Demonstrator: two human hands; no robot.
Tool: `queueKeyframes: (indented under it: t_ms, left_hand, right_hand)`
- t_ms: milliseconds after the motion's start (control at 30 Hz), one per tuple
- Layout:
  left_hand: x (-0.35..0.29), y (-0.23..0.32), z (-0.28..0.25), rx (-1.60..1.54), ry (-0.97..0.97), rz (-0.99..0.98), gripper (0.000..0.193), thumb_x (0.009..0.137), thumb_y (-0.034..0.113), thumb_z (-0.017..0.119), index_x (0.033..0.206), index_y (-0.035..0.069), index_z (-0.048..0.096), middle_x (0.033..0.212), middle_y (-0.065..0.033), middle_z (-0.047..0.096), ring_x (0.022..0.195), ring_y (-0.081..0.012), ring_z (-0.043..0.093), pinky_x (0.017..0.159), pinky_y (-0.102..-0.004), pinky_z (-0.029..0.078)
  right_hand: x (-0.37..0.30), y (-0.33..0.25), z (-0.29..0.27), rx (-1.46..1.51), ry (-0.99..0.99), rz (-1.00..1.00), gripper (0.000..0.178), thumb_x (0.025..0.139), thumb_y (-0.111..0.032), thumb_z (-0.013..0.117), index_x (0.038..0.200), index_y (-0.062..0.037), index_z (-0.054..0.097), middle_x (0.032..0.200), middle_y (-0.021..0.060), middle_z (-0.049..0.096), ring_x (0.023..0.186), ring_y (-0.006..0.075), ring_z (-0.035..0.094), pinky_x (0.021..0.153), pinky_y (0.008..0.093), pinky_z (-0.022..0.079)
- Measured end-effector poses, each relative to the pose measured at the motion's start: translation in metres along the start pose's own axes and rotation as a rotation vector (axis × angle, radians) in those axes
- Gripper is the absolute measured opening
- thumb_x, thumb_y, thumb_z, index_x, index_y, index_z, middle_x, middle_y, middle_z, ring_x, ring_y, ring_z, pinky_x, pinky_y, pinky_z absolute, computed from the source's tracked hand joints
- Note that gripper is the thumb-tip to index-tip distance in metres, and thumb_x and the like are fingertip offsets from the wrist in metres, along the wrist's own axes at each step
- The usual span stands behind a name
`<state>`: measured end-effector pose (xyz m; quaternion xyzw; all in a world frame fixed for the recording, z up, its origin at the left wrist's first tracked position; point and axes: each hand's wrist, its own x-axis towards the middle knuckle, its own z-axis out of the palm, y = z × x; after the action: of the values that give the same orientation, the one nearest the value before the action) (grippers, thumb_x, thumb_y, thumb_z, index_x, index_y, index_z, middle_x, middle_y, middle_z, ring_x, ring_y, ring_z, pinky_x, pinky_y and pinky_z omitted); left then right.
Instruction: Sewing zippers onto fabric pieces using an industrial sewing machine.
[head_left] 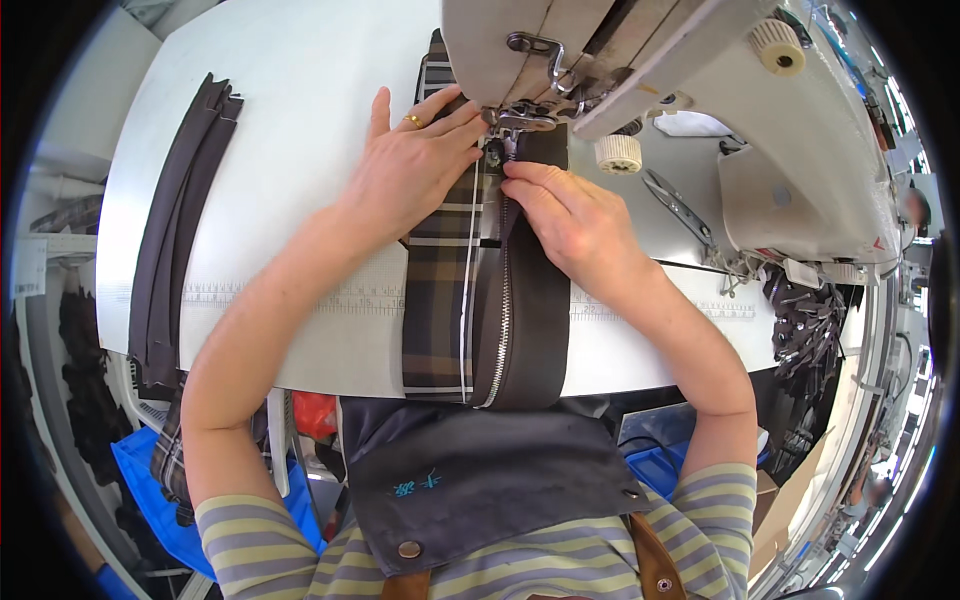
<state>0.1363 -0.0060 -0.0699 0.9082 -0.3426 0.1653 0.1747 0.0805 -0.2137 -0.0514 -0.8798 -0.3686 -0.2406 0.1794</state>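
Note:
A long panel of brown and black plaid fabric (432,330) runs from the table's front edge up under the sewing machine's presser foot (510,140). Along its right side lies a zipper (504,320) with silver metal teeth, beside a strip of plain dark cloth (540,330). My left hand (420,160) lies on the plaid fabric just left of the foot, fingers stretched out, a ring on one finger. Close below the foot, my right hand (570,215) pinches the zipper's edge between thumb and fingertips.
The sewing machine (800,150) fills the upper right. Scissors (680,207) lie under its arm. A stack of dark fabric strips (180,240) rests at the table's left. A bunch of zipper pieces (805,320) hangs at the right edge. A ruler marking (300,297) crosses the white table (290,120).

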Motion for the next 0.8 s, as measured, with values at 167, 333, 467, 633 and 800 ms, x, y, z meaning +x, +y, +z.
queueKeyframes:
  t_ms: [167, 333, 467, 633, 800]
  left_hand:
    - [-0.008, 0.002, -0.007, -0.013, 0.138, 0.118, 0.018, 0.088, 0.021, 0.065, 0.102, 0.012, 0.071, 0.116, 0.0017, 0.067, 0.112, -0.0161, 0.059, 0.107, -0.0643, 0.021]
    - [-0.014, 0.011, -0.010, -0.022, 0.074, 0.111, 0.020, 0.085, 0.022, 0.068, 0.101, 0.011, 0.072, 0.111, 0.0013, 0.069, 0.107, -0.0142, 0.062, 0.108, -0.0623, 0.021]
    - [-0.015, 0.018, -0.009, -0.037, 0.076, 0.110, 0.022, 0.085, 0.022, 0.067, 0.103, 0.010, 0.071, 0.113, 0.0010, 0.068, 0.107, -0.0140, 0.062, 0.109, -0.0621, 0.021]
    - [-0.017, 0.019, -0.009, -0.034, 0.064, 0.110, 0.023, 0.085, 0.022, 0.067, 0.105, 0.009, 0.070, 0.114, 0.0001, 0.068, 0.109, -0.0138, 0.061, 0.109, -0.0622, 0.021]
    - [-0.016, 0.019, -0.010, -0.043, 0.061, 0.115, 0.023, 0.086, 0.022, 0.067, 0.104, 0.008, 0.070, 0.114, -0.0003, 0.068, 0.109, -0.0143, 0.061, 0.109, -0.0622, 0.020]
  right_hand:
    - [-0.001, 0.004, -0.001, 0.015, -0.026, -0.006, 0.024, 0.073, -0.004, 0.066, 0.097, -0.0009, 0.065, 0.105, 0.0087, 0.063, 0.084, 0.0226, 0.065, 0.068, 0.0327, 0.055]
    - [0.000, 0.001, -0.002, 0.016, -0.027, 0.025, 0.024, 0.072, 0.000, 0.067, 0.096, 0.0003, 0.065, 0.105, 0.0097, 0.065, 0.084, 0.0238, 0.067, 0.068, 0.0327, 0.056]
    - [-0.001, 0.000, -0.006, -0.024, -0.044, 0.011, 0.024, 0.073, -0.004, 0.066, 0.097, 0.0012, 0.065, 0.105, 0.0109, 0.064, 0.085, 0.0236, 0.066, 0.067, 0.0326, 0.056]
    - [0.000, -0.005, -0.008, -0.029, -0.051, 0.022, 0.025, 0.072, -0.001, 0.066, 0.097, 0.0007, 0.065, 0.105, 0.0097, 0.064, 0.084, 0.0235, 0.067, 0.067, 0.0326, 0.056]
    - [0.000, -0.007, -0.009, -0.030, -0.052, 0.044, 0.027, 0.070, 0.003, 0.067, 0.098, -0.0001, 0.066, 0.106, 0.0089, 0.065, 0.084, 0.0237, 0.067, 0.069, 0.0326, 0.056]
